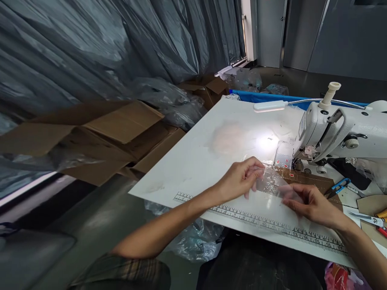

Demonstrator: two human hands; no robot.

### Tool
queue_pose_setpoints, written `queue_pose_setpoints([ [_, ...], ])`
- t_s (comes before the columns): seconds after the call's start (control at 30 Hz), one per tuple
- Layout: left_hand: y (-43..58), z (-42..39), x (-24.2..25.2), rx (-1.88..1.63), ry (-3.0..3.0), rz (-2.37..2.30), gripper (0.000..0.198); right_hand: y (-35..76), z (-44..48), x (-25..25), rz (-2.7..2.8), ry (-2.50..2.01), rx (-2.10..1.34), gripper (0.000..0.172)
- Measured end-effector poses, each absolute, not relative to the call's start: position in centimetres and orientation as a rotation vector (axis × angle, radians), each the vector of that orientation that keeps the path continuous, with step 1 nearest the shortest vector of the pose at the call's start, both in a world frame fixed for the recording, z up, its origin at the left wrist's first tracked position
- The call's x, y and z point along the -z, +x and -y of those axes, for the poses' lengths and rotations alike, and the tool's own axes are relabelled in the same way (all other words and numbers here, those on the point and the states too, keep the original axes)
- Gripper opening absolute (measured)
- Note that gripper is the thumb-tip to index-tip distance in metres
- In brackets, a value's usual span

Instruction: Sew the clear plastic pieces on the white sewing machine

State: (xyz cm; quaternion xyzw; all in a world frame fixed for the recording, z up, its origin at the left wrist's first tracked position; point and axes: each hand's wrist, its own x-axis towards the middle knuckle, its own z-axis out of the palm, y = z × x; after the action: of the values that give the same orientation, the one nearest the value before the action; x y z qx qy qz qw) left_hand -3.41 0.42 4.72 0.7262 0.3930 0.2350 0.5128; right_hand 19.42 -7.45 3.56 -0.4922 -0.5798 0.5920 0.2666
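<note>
A thin, see-through sheet (272, 195) hangs between my two hands, above the white table and in front of the sewing machine (341, 129). Its upper left part is pinched in the closed fingers of my left hand (243, 179). On the right side my right hand (310, 203) has its fingers curled on the same sheet, slightly smeared by motion. Behind the sheet lies a brown board (314, 181) with clear tape and small red marks beside the needle area. A small lamp (269, 106) lights the tabletop.
The white table (187, 161) has a printed ruler along its near edge. Blue-handled snips (340, 186) and scissors (367, 218) lie at the right. Open cardboard boxes (127, 125) and plastic bags stand at the left, by a grey curtain (121, 40).
</note>
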Motion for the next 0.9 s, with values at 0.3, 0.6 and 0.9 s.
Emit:
queue_pose_setpoints([
  [0.3, -2.8, -5.8, -3.0, -0.542, 2.907, -1.111, 0.025, 22.1, 5.4, -1.5, 1.628, -1.880, -0.607, 0.038],
  [0.6, 5.1, -12.1, -2.6, -0.255, 2.937, -0.917, 0.024, 22.1, 5.7, 0.0, 1.642, -1.799, -0.522, 0.038],
  [0.9, 7.0, -12.3, -3.7, -0.379, 2.822, -0.516, 0.018, 22.3, 5.8, -0.5, 1.565, -1.749, -0.568, 0.038],
])
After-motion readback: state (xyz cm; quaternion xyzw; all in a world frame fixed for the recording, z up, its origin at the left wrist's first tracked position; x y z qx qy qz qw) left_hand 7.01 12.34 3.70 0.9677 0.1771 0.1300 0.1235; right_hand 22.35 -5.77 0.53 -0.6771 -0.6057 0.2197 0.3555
